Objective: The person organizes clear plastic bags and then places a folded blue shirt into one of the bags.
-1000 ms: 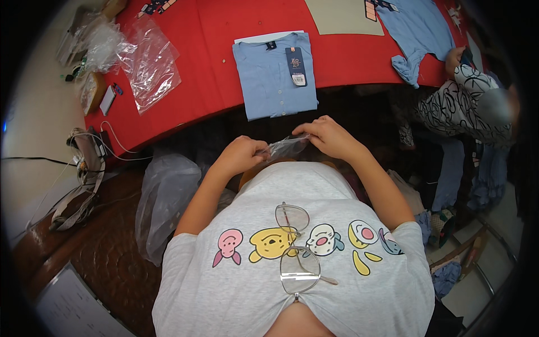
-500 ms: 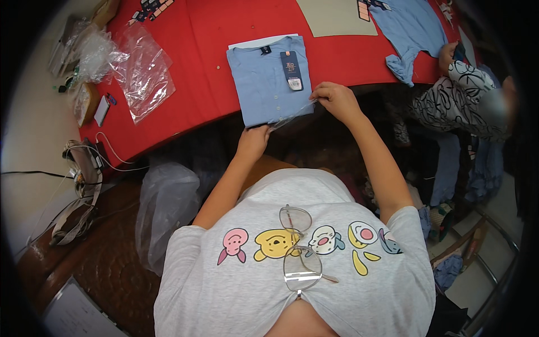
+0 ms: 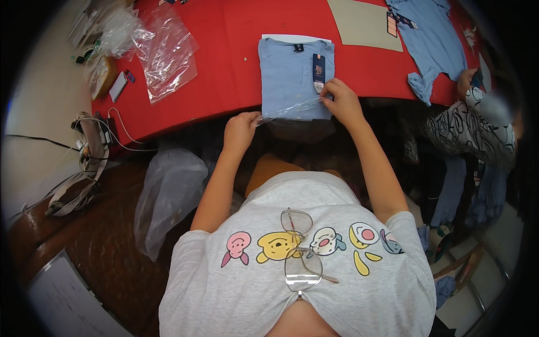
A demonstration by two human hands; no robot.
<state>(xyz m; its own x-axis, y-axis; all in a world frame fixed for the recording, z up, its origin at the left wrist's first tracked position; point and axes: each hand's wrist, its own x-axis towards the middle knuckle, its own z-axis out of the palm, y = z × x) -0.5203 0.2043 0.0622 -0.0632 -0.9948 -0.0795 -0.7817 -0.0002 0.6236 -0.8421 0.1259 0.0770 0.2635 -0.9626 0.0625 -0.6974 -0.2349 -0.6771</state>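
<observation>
Both hands are on the plastic here: the left hand (image 3: 241, 132) is closed on 1 corner of the clear plastic bag (image 3: 292, 110), the right hand (image 3: 342, 105) pinches the other, and the film stretches taut between them. In front of me, the folded blue shirt (image 3: 286, 73) lies flat at the near edge of the red tablecloth (image 3: 224, 84), white card (image 3: 295, 38) peeking out at the collar end, dark hang tag (image 3: 319, 70) on its right half. I read this step as bringing the bag's mouth to the shirt's hem. The film glints across the lower front, but it's so sheer that I can't tell whether its 2 layers straddle the hem. From here, I'd say the next move calls for a wide mouth, 1 layer above and 1 beneath, and an even pull that leaves the folds and tag flat.
</observation>
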